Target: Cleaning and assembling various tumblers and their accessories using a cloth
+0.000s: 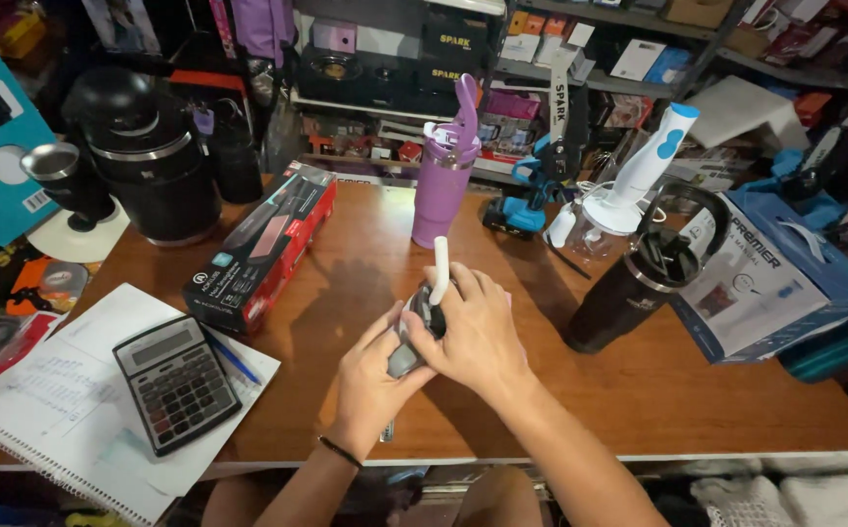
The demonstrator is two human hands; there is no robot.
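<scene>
The worktop is lit warmly from above; soft shadows are cast, corners are darkened, and edges are bent by wide-angle distortion.

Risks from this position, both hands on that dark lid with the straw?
1. The white straw sticks up from the dark lid that the left hand and right hand grip together; a twist might bend it or pop it loose.
2. The purple bottle stands just behind the hands; a jerk forward could topple it.
3. The black tumbler tilts open beside the right forearm and might get knocked.
</scene>
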